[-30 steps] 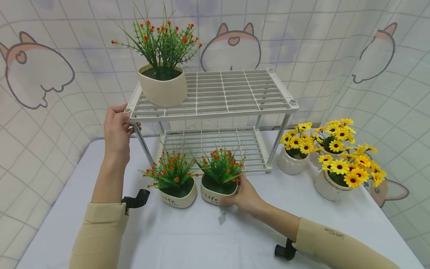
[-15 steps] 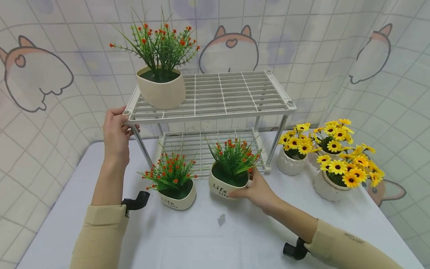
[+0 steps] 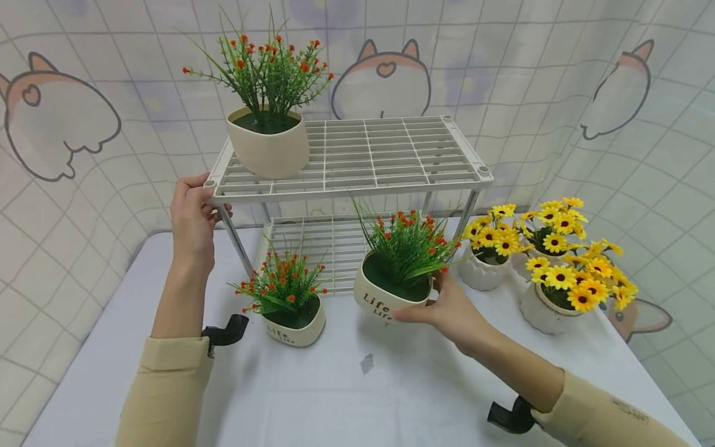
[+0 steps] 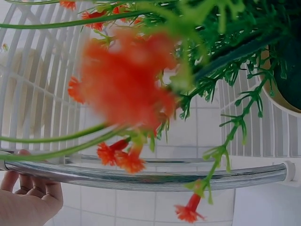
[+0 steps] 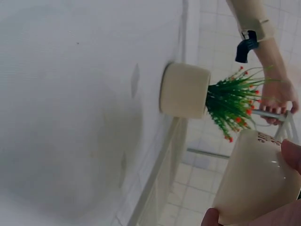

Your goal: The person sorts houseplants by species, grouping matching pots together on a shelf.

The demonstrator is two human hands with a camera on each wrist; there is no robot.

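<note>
My left hand (image 3: 192, 223) grips the front left corner of a two-tier white shelf rack (image 3: 385, 149), its fingers curled about the metal post (image 4: 141, 175) in the left wrist view. A cream pot marked "Life" with red-flowered greenery (image 3: 408, 254) is held in my right hand (image 3: 460, 313), thumb on the front. This pot is tilted and raised off the table, before the lower shelf (image 3: 346, 248). A matching potted plant (image 3: 296, 329) stands on the table to its left. Another cream pot (image 3: 270, 149) with taller red-flowered stems sits on the upper shelf's left end.
Several white pots of yellow flowers (image 3: 486, 270) stand together right of the rack. Behind everything hangs a grid-patterned curtain (image 3: 503, 74) with cartoon animals. A white cloth (image 3: 313, 403) covers the table.
My right hand has lifted the potted plant off the table and carried it up and to the right, away from the matching pot. The left hand keeps its grip on the rack.
</note>
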